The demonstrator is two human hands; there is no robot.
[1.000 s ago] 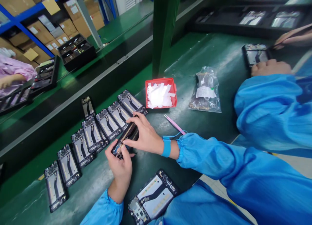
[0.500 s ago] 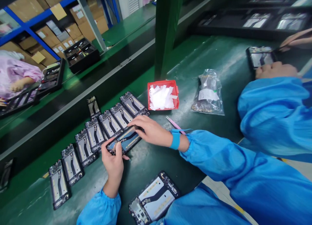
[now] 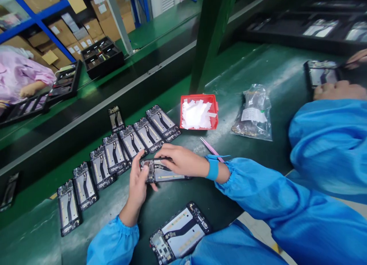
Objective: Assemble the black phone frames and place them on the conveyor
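My left hand (image 3: 138, 184) grips an opened phone (image 3: 169, 177) by its left end, thumb on top of the circuit board and fingers beneath. The phone shows a silver inner plate and is held over the green table. My right hand (image 3: 183, 161), with a blue wrist band, curls over the far side of the same phone, fingers bent and thumb against it; part of the phone is hidden under this hand. Another opened phone (image 3: 183, 232) with a black ribbon cable lies near my body. Pink tweezers (image 3: 210, 147) rest just beyond my right wrist.
Several opened phones (image 3: 114, 152) lie in a slanting row on the table. A red box (image 3: 183, 126) holds white paper strips, next to a clear bag (image 3: 254, 114) of parts. At right a co-worker's hand (image 3: 340, 91) holds another phone; black trays (image 3: 283, 37) stand behind.
The held phone has turned from a slant to nearly level and come away from the row. Both my hands have shifted with it, and the view has moved slightly.
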